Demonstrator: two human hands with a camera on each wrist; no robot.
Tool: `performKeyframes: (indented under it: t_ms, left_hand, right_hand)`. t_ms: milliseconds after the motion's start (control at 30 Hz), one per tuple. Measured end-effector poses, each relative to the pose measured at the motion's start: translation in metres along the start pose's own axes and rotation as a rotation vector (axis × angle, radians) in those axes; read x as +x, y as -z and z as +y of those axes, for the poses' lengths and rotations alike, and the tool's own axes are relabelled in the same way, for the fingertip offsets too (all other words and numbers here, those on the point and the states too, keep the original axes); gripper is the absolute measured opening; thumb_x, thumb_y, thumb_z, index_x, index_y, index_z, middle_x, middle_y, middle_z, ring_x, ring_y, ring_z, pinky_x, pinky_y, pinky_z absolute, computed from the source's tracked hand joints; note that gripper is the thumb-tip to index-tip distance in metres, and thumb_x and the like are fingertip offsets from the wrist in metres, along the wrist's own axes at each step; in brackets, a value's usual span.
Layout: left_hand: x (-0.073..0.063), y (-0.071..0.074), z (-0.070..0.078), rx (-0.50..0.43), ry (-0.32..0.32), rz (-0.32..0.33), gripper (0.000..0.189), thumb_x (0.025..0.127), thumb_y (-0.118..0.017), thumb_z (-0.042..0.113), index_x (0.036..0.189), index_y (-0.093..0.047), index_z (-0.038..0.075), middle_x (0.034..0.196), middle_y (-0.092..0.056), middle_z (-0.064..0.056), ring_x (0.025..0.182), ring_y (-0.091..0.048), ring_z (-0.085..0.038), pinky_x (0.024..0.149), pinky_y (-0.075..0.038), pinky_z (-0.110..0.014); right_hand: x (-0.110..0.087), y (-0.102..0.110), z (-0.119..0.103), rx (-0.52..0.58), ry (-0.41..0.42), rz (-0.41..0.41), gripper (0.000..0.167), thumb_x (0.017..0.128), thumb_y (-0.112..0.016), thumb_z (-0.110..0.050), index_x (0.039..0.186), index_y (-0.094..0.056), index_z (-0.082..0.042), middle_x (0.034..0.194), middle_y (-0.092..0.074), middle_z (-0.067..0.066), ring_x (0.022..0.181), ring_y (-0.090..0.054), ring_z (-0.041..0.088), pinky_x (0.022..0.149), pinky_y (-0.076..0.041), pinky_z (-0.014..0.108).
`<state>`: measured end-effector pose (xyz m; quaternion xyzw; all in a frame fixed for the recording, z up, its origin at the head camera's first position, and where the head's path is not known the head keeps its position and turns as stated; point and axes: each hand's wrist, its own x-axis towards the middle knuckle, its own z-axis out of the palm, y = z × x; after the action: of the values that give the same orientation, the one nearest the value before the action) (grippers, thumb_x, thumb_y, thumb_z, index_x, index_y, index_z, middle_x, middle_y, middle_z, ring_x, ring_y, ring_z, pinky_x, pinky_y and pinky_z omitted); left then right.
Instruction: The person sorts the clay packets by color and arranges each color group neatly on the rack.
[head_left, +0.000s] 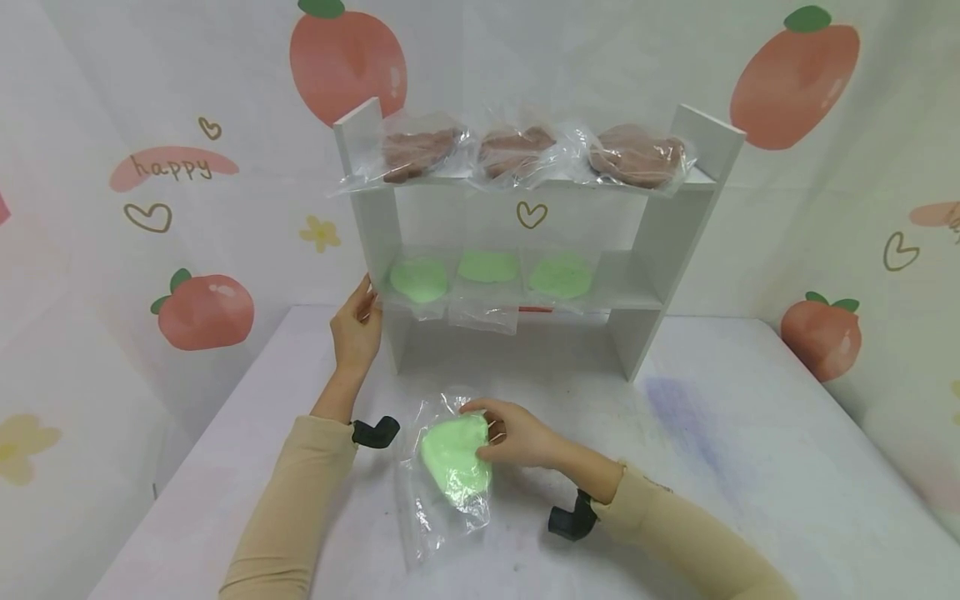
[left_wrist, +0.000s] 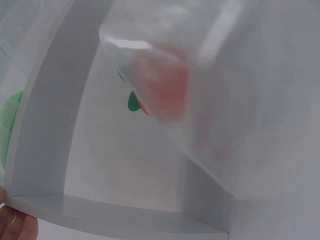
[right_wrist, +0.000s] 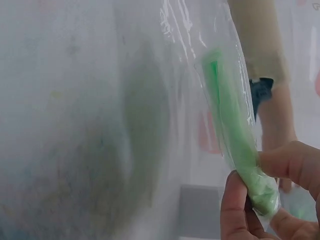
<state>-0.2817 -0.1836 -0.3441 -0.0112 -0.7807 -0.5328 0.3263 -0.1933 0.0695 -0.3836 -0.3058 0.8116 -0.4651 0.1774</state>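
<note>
My right hand [head_left: 521,433] pinches the edge of a clear plastic bag [head_left: 427,533] holding a flat lump of bright green, clay-like stuff [head_left: 453,458]. The bag is raised off the tabletop, and in the right wrist view the green lump [right_wrist: 235,125] appears edge-on between thumb and fingers. My left hand [head_left: 357,333] grips the left side panel of a white two-tier shelf [head_left: 686,225]. Its fingertips [left_wrist: 22,227] show at the panel's edge in the left wrist view. On the middle board lie three bagged green pieces [head_left: 487,267], side by side.
Three clear bags with brown lumps [head_left: 637,156] lie along the shelf's top board. Something thin and red [head_left: 536,309] shows below the middle board. A bluish stain [head_left: 690,425] marks the white tabletop [head_left: 787,467] at right. Behind hangs a fruit-patterned cloth [head_left: 525,50].
</note>
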Motion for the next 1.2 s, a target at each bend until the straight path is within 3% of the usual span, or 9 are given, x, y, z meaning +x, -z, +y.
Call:
performKeyframes:
  t_ms: [467, 833, 967, 1200]
  left_hand:
    - [-0.001, 0.000, -0.001, 0.007, 0.001, -0.002, 0.041, 0.092, -0.053, 0.005, 0.133, -0.051, 0.005, 0.123, -0.060, -0.023, 0.109, -0.062, -0.034, 0.091, -0.054, -0.043]
    - [-0.002, 0.001, 0.000, 0.002, -0.008, -0.006, 0.041, 0.092, -0.053, 0.005, 0.133, -0.052, 0.007, 0.127, -0.058, -0.021, 0.111, -0.062, -0.034, 0.091, -0.054, -0.044]
    - [-0.002, 0.001, 0.000, 0.003, -0.012, -0.004, 0.041, 0.092, -0.053, 0.004, 0.133, -0.052, 0.006, 0.127, -0.057, -0.021, 0.111, -0.062, -0.034, 0.091, -0.054, -0.044]
    - [-0.002, 0.000, 0.001, 0.007, -0.007, -0.001, 0.041, 0.092, -0.053, 0.004, 0.133, -0.052, 0.006, 0.127, -0.058, -0.021, 0.111, -0.062, -0.034, 0.091, -0.054, -0.043]
  right_hand:
    - [-0.024, 0.034, -0.011, 0.132, 0.038, 0.047, 0.057, 0.080, -0.065, -0.001, 0.133, -0.044, -0.002, 0.111, -0.057, 0.021, 0.084, -0.061, 0.011, 0.076, -0.057, 0.020]
    - [-0.041, 0.055, -0.028, 0.165, 0.084, 0.085, 0.058, 0.080, -0.067, -0.002, 0.134, -0.044, -0.004, 0.120, -0.054, 0.022, 0.087, -0.063, 0.013, 0.077, -0.058, 0.023]
    - [-0.047, 0.063, -0.034, 0.205, 0.120, 0.095, 0.059, 0.080, -0.068, 0.000, 0.134, -0.044, -0.003, 0.121, -0.054, 0.019, 0.088, -0.062, 0.011, 0.075, -0.059, 0.024]
    - [-0.056, 0.076, -0.045, 0.233, 0.149, 0.113, 0.060, 0.079, -0.068, 0.002, 0.134, -0.044, -0.003, 0.114, -0.057, 0.002, 0.085, -0.062, 0.010, 0.072, -0.059, 0.025]
